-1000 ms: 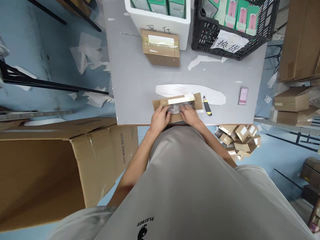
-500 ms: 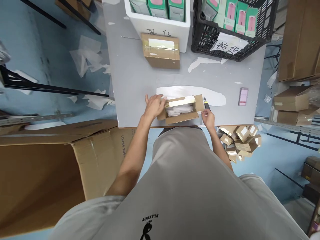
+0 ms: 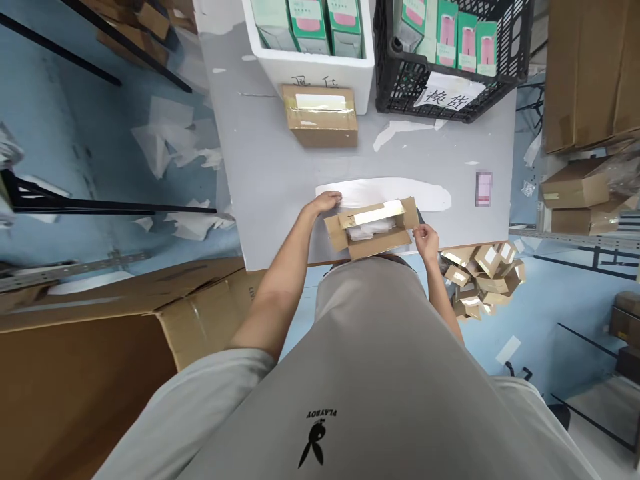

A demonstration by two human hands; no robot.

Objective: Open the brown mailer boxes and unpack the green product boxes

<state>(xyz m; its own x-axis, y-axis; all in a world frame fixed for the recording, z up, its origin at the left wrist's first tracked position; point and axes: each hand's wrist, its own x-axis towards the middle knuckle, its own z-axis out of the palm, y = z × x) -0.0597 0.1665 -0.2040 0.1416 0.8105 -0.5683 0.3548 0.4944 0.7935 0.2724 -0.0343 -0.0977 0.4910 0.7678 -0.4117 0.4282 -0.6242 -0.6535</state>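
Note:
A small cardboard box lies tilted near the table's front edge, its flaps spread and white wrapping visible inside. My left hand hovers at the box's back left corner, fingers stretched out and holding nothing. At the right end, my right hand is closed beside the raised flap, around what looks like a box cutter; only its dark end shows behind the flap. Whether those fingers also pinch the flap is hard to see.
A taped carton stands before a white foam bin of green-and-pink boxes. To its right is a black crate holding similar boxes. A pink card-like item lies at right. Small opened cartons are heaped below the table's right side.
My left hand has come off the box's left end and moved up and right. The box has turned slightly and shifted right, its left flap now folded outward. My right hand has moved slightly right.

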